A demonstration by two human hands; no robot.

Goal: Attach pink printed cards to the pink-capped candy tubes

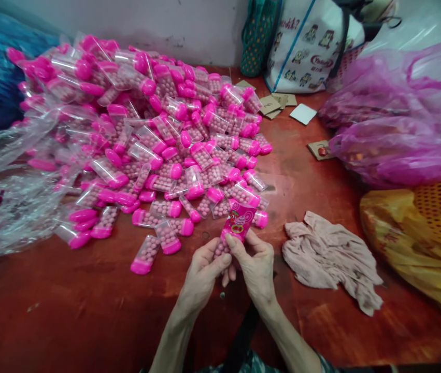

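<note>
Close in front of me, both hands meet on one small clear candy container (221,249) filled with pale pink balls. My left hand (203,267) grips its lower end between thumb and fingers. A bright pink printed label (239,221) covers the upper part of the container, and my right hand (256,263) pinches it there with thumb and fingers. Whether the label is a sleeve or a flat piece I cannot tell. Just beyond my hands lies a big heap of similar pink-capped candy containers (154,140). One loose container (145,254) lies nearest on the left.
A crumpled pale cloth (329,256) lies right of my hands. Further right are a yellow basket (436,207) and pink plastic bags (391,124). Cardboard pieces (270,105) and a white printed bag (306,46) sit at the back. Clear plastic sheeting (18,197) spreads at left.
</note>
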